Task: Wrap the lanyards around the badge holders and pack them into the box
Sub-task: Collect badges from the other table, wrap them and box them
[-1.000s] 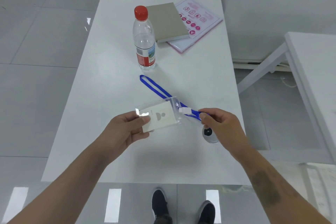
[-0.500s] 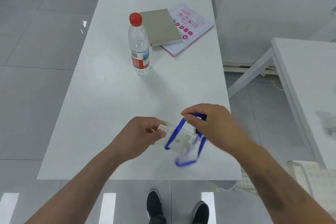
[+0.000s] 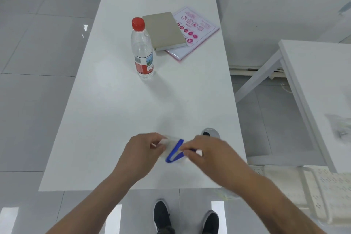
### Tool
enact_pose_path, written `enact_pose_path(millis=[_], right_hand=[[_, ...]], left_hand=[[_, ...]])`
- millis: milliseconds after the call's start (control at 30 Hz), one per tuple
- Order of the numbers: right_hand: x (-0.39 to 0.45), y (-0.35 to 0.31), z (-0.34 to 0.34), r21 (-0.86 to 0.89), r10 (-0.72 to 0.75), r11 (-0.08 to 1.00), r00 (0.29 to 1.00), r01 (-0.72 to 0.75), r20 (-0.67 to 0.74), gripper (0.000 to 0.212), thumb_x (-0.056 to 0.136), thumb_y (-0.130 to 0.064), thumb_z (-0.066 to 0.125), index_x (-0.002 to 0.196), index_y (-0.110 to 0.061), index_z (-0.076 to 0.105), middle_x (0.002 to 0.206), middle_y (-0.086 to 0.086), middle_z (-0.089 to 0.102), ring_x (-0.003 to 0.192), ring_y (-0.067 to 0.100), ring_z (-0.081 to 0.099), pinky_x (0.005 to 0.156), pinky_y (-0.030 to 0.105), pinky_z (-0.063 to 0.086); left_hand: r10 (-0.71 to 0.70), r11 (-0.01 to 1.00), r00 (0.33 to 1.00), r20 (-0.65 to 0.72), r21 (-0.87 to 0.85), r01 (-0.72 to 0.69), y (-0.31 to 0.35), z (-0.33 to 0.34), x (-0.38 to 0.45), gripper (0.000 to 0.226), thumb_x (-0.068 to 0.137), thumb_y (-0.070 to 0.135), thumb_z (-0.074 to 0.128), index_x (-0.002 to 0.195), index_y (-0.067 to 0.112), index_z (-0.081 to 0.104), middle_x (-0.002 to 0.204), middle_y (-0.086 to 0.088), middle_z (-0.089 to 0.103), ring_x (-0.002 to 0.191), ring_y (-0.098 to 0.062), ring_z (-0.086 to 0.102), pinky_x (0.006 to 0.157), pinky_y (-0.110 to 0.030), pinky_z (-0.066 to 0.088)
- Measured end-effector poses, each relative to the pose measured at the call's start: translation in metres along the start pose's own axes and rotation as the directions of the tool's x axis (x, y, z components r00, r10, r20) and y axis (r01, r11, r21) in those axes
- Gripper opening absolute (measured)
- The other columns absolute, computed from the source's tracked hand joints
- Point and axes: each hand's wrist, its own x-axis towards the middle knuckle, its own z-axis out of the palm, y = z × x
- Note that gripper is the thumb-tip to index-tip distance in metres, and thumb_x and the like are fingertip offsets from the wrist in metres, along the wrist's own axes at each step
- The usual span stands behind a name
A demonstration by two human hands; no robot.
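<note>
- Head view: left hand point(image 3: 141, 151) pinches the clear badge holder point(image 3: 168, 145) by its left end, lower centre of frame, above the table point(image 3: 114, 100).
- Right hand point(image 3: 206, 153) grips the blue lanyard point(image 3: 175, 152), one turn laid diagonally across the holder.
- Advice: hold the holder rigid, keep strap tension, lay turns flat and adjacent.
- Box not visible.
</note>
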Motion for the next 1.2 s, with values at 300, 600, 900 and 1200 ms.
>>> enact_pose_path(millis=[300, 600, 900, 1200], right_hand=[[-0.011, 0.018, 0.016, 0.484, 0.253, 0.854, 0.965, -0.191, -0.066, 0.027, 0.093, -0.019, 0.064, 0.077, -0.038, 0.074, 0.062, -0.016, 0.064, 0.048, -0.001, 0.044, 0.051, 0.01, 0.033], [-0.037, 0.013, 0.002, 0.049, 0.104, 0.994, 0.956, -0.094, -0.273, 0.013, 0.081, -0.048, 0.071, 0.079, -0.036, 0.072, 0.092, -0.023, 0.055, 0.097, -0.003, 0.047, 0.079, 0.011, 0.038], [-0.06, 0.062, -0.022, 0.509, 0.39, 0.836, 0.875, -0.206, -0.287, 0.022, 0.066, -0.025, 0.088, 0.066, -0.023, 0.066, 0.08, -0.016, 0.066, 0.07, 0.003, 0.062, 0.06, 0.015, 0.047], [-0.123, 0.171, -0.087, 0.628, 0.409, 0.745, 0.897, -0.224, -0.166, 0.031, 0.063, -0.028, 0.091, 0.081, -0.024, 0.065, 0.073, -0.002, 0.072, 0.063, 0.008, 0.064, 0.058, 0.023, 0.051]], left_hand=[[-0.234, 0.487, 0.944, 0.233, -0.812, 0.321, 0.013, -0.003, -0.014, 0.007, 0.084, 0.003, 0.069, 0.082, 0.005, 0.075, 0.078, -0.009, 0.07, 0.065, -0.018, 0.066, 0.067, -0.031, 0.062], [-0.13, 0.928, 0.991, 0.001, -0.351, 0.122, 0.017, 0.023, -0.025, 0.017, 0.09, 0.011, 0.067, 0.086, 0.024, 0.077, 0.083, 0.013, 0.076, 0.073, -0.011, 0.07, 0.066, -0.023, 0.059], [-0.113, 0.898, 0.981, 0.16, -0.406, 0.17, 0.062, 0.061, -0.033, 0.014, 0.09, 0.008, 0.067, 0.09, 0.018, 0.077, 0.086, 0.007, 0.078, 0.078, -0.014, 0.074, 0.07, -0.03, 0.061], [-0.199, 0.821, 0.968, 0.153, -0.513, 0.25, 0.138, 0.174, -0.056, 0.009, 0.088, 0.006, 0.069, 0.092, 0.009, 0.076, 0.082, -0.005, 0.077, 0.07, -0.012, 0.071, 0.069, -0.028, 0.061]])
